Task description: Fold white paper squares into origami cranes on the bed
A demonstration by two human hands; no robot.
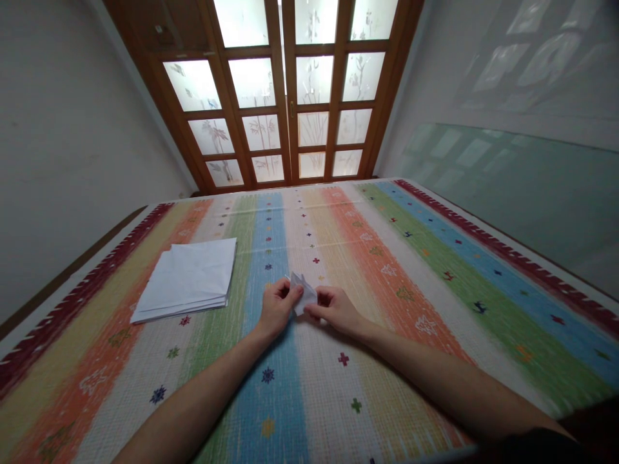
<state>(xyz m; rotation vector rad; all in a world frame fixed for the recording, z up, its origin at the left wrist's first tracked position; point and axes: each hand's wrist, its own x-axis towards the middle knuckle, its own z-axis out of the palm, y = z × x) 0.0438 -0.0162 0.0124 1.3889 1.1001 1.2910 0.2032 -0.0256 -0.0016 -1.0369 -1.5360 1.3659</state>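
A small piece of folded white paper (304, 298) is held up between my two hands over the middle of the striped cloth. My left hand (279, 303) pinches its left side between thumb and fingers. On the other side, my right hand (333, 309) grips the lower right edge with thumb and curled fingers. The paper has pointed corners and visible creases; parts of it are hidden behind my fingers. To the left of my hands lies a stack of white paper sheets (188, 277), its edges slightly uneven.
The table is covered by a colourful striped cloth (387, 270) with small printed figures. Beyond its far edge stand wooden doors (289, 129) with frosted panes. White walls (62, 116) rise at both sides, and a glass panel (522, 193) leans along the right wall.
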